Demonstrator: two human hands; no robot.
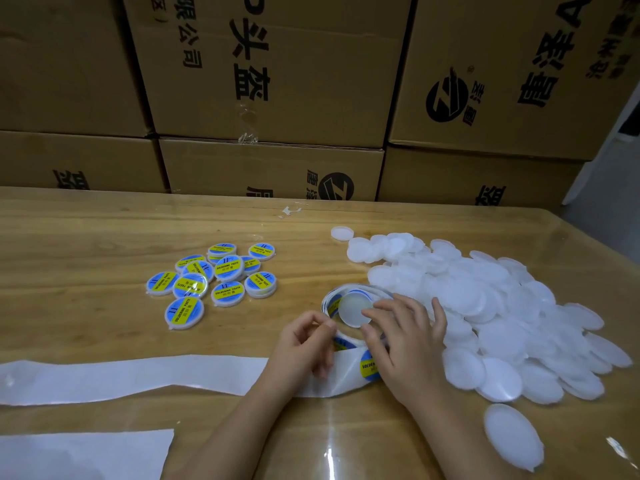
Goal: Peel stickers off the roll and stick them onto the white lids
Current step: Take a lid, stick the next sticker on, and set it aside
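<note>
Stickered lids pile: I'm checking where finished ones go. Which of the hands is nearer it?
Left. The left hand sits just right of the stickered lids, toward the camera; the right hand lies farther right, against the blank white lids.

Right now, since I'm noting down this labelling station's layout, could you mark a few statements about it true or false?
1. The labelled lids lie left of the sticker roll. True.
2. The pile of blank lids is on the person's left. False: it lies on their right.
3. The backing strip trails left across the table. True.
4. The right hand lies flat on bare wood. False: it holds a single blank lid over the roll.
5. Stacked cardboard boxes stand behind the table. True.
</note>
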